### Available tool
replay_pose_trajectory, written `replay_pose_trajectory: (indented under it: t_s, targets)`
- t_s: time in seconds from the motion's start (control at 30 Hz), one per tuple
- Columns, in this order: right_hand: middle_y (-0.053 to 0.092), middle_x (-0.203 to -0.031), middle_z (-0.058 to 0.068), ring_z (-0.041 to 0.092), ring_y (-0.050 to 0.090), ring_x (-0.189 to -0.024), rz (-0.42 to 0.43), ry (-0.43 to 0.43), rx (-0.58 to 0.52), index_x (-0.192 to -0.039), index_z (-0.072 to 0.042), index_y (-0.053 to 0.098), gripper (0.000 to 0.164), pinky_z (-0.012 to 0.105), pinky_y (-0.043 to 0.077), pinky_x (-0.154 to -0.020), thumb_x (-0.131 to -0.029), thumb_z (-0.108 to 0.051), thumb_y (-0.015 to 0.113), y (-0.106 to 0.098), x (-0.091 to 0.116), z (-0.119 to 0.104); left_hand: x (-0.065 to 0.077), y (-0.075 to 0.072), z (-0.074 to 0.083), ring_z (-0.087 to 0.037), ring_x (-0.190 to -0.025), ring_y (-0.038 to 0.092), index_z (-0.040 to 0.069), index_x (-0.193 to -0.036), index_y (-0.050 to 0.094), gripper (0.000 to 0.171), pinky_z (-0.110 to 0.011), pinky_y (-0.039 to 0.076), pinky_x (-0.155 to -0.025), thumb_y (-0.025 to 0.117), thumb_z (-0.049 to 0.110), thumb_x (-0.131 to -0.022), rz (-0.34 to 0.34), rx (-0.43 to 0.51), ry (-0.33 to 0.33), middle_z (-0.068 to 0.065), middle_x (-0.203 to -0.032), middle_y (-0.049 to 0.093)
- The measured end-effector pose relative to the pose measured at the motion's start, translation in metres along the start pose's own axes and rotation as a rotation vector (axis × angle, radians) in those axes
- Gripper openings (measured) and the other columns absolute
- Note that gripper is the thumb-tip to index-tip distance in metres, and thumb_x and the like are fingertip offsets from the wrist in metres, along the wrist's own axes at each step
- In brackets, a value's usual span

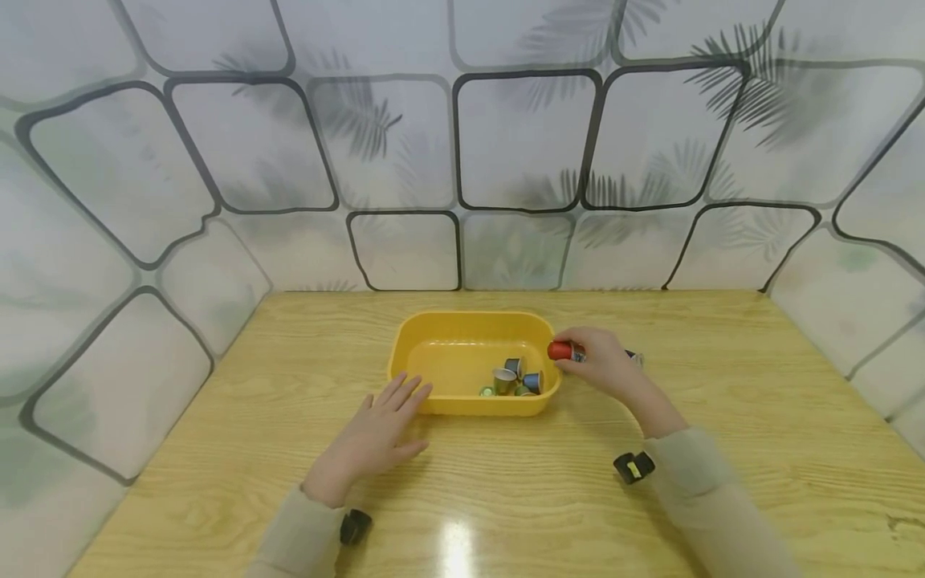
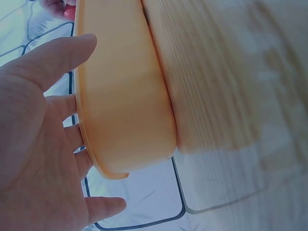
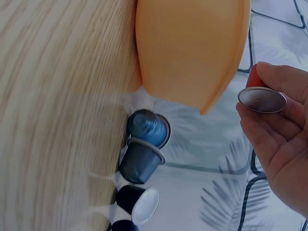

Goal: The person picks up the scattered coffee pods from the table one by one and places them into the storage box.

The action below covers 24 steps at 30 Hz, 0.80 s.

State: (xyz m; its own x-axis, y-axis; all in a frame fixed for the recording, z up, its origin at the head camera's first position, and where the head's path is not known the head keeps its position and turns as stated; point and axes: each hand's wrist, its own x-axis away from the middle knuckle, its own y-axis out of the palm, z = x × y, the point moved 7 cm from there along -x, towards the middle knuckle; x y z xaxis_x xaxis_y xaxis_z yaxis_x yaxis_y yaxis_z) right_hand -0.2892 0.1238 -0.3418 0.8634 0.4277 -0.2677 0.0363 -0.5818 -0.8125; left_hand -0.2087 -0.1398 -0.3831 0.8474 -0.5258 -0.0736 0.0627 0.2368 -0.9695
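Observation:
A yellow plastic bin stands on the table with several coffee capsules inside, gathered toward its right front. My right hand pinches a red coffee capsule between thumb and fingers, at the bin's right rim. In the right wrist view the capsule's flat silver lid faces the camera. My left hand has its fingers extended over the bin's front left rim. The left wrist view shows those fingers at the bin's edge, with the thumb apart.
Right of the bin, several more capsules in blue, grey and black lie on the table; in the head view my right hand mostly hides them. A wood-grain table runs back to a patterned wall covering, which also rises on both sides.

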Motion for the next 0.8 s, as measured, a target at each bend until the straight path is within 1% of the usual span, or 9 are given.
replay_pose_trajectory:
  t_s: [0.2, 0.5, 0.63, 0.8]
  targets:
    - [0.061, -0.091, 0.012, 0.021, 0.054, -0.075, -0.007, -0.035, 0.005, -0.1, 0.003, 0.062, 0.027, 0.035, 0.045, -0.065, -0.076, -0.007, 0.068, 0.012, -0.008, -0.011, 0.0, -0.001, 0.001, -0.03, -0.132, 0.009, 0.007, -0.14, 0.026, 0.071, -0.063, 0.02, -0.093, 0.059, 0.035, -0.084, 0.003, 0.005, -0.001, -0.013, -0.144, 0.02]
    - [0.061, -0.092, 0.009, 0.024, 0.056, -0.084, -0.057, -0.054, 0.033, -0.101, 0.0, 0.062, 0.027, 0.038, 0.046, -0.073, -0.077, -0.011, 0.068, 0.032, -0.021, -0.025, 0.001, -0.003, 0.002, -0.029, -0.132, 0.009, 0.007, -0.14, 0.026, 0.071, -0.063, 0.02, -0.093, 0.06, 0.034, -0.084, 0.001, 0.015, -0.01, -0.013, -0.144, 0.02]
    - [0.062, -0.094, 0.009, 0.024, 0.056, -0.087, -0.071, -0.064, 0.017, -0.102, -0.001, 0.062, 0.027, 0.038, 0.046, -0.076, -0.078, -0.01, 0.067, 0.039, -0.024, -0.032, 0.001, -0.003, 0.002, -0.029, -0.132, 0.009, 0.007, -0.14, 0.026, 0.07, -0.063, 0.019, -0.093, 0.06, 0.034, -0.084, 0.002, 0.017, -0.01, -0.013, -0.144, 0.02]
    - [0.061, -0.095, 0.008, 0.023, 0.056, -0.088, -0.081, -0.055, -0.011, -0.103, -0.001, 0.062, 0.027, 0.039, 0.046, -0.076, -0.078, -0.012, 0.067, 0.046, -0.027, -0.04, 0.001, -0.004, 0.003, -0.03, -0.132, 0.009, 0.007, -0.14, 0.026, 0.071, -0.062, 0.019, -0.093, 0.059, 0.034, -0.084, 0.002, 0.02, -0.008, -0.013, -0.144, 0.02]
